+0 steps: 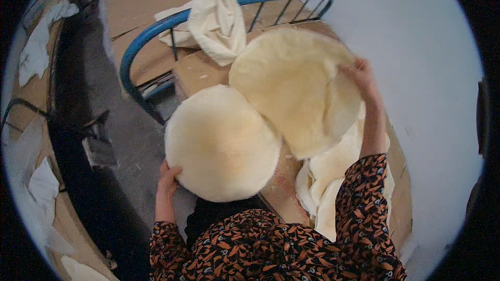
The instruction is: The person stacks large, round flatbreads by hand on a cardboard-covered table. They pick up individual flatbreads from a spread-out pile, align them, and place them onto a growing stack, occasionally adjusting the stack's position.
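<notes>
My left hand (168, 176) grips the lower left edge of a round cream piece (222, 144) that looks like thick felt, its face smooth and fairly flat. My right hand (359, 72) holds a second round cream piece (293, 86) by its upper right edge. This one is limp, with a fold running down near the hand, and it looks slightly blurred. The two pieces meet or overlap near the middle; I cannot tell whether they touch. Below my right forearm lie more cream pieces (328, 187), folded and piled, partly hidden by the sleeve.
A curved blue metal rail (156, 31) with thin dark bars stands ahead, a cream cloth (218, 19) draped over it. Brown cardboard (199, 74) lies beneath. A white wall (429, 86) rises on the right. Grey floor (125, 132) runs along the left, beyond it pale scraps (43, 187) on cardboard.
</notes>
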A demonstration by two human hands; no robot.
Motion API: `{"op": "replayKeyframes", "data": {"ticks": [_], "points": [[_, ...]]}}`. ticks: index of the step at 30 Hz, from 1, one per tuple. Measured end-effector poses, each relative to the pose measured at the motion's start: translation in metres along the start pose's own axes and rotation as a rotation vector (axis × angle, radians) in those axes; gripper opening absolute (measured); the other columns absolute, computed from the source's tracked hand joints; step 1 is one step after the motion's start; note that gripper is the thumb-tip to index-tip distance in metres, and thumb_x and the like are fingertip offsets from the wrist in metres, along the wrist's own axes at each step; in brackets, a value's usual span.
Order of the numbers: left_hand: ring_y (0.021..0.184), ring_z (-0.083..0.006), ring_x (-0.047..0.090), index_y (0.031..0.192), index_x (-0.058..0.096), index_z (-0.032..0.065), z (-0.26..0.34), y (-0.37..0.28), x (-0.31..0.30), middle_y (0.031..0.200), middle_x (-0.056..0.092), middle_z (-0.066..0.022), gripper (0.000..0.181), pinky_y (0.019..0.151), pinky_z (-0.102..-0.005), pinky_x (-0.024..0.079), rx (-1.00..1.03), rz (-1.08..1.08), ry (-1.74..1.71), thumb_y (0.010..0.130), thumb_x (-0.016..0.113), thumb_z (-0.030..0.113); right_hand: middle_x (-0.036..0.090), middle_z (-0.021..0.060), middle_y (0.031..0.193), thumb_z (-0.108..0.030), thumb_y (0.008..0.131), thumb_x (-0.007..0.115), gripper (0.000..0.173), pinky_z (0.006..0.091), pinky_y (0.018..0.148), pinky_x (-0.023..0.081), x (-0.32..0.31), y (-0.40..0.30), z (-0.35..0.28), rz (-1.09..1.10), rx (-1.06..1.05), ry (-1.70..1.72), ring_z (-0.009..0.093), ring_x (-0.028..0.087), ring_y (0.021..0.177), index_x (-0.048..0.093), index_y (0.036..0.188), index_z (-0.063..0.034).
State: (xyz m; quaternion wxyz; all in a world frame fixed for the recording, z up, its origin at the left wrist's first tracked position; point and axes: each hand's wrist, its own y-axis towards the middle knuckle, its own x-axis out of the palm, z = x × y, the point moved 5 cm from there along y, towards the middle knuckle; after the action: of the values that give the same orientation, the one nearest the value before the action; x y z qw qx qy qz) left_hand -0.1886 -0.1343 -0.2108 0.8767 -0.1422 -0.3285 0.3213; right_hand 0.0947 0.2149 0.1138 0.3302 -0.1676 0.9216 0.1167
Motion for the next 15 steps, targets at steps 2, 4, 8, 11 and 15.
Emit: {"op": "replayKeyframes", "data": {"ticks": [2,4,8,11,15], "points": [[0.095,-0.0262,0.050,0.113,0.040,-0.0006,0.002,-0.001,0.004,0.106,0.050,-0.0119,0.055,0.083,-0.0372,0.040,-0.026,-0.007,-0.024,0.060,0.054,0.003,0.055,-0.0015,0.067,-0.014,0.076,0.055,0.015,0.0226,0.052,0.042,-0.047,0.006,-0.025,0.088,-0.111,0.025,0.007,0.050,0.058,0.057,0.082,-0.0006],[0.098,-0.0263,0.049,0.114,0.039,-0.0002,-0.006,-0.002,-0.012,0.108,0.049,-0.0117,0.055,0.084,-0.0374,0.040,-0.025,-0.007,-0.035,0.062,0.054,0.004,0.056,0.0006,0.068,-0.013,0.077,0.053,0.015,0.0236,0.054,0.043,-0.067,-0.002,-0.047,0.119,-0.223,-0.097,0.008,0.051,0.059,0.057,0.084,-0.0007],[0.103,-0.0263,0.045,0.117,0.036,0.0007,-0.020,-0.008,-0.022,0.114,0.046,-0.0114,0.057,0.087,-0.0370,0.037,-0.119,0.004,-0.286,0.065,0.058,0.009,0.058,0.0140,0.072,-0.007,0.073,0.054,0.019,0.0286,0.058,0.043,-0.069,-0.022,-0.065,0.153,-0.367,-0.537,0.015,0.053,0.059,0.055,0.091,-0.0033],[0.106,-0.0245,0.043,0.118,0.035,0.0013,-0.016,-0.024,0.002,0.116,0.044,-0.0104,0.069,0.087,-0.0364,0.037,-0.100,-0.231,-0.222,0.061,0.069,0.018,0.054,0.0144,0.079,-0.007,0.068,0.057,0.030,0.0298,0.065,0.040,-0.057,-0.054,0.024,-0.018,-0.327,-0.454,0.018,0.049,0.068,0.051,0.097,-0.0041],[0.104,-0.0237,0.044,0.116,0.037,0.0023,0.005,-0.041,0.034,0.113,0.046,-0.0099,0.069,0.086,-0.0366,0.038,-0.040,-0.300,0.015,0.058,0.070,0.014,0.048,0.0137,0.100,-0.015,0.067,0.061,0.046,0.0315,0.079,0.035,0.001,-0.119,0.111,-0.401,-0.025,-0.440,0.023,0.044,0.090,0.045,0.109,-0.0063]]}}
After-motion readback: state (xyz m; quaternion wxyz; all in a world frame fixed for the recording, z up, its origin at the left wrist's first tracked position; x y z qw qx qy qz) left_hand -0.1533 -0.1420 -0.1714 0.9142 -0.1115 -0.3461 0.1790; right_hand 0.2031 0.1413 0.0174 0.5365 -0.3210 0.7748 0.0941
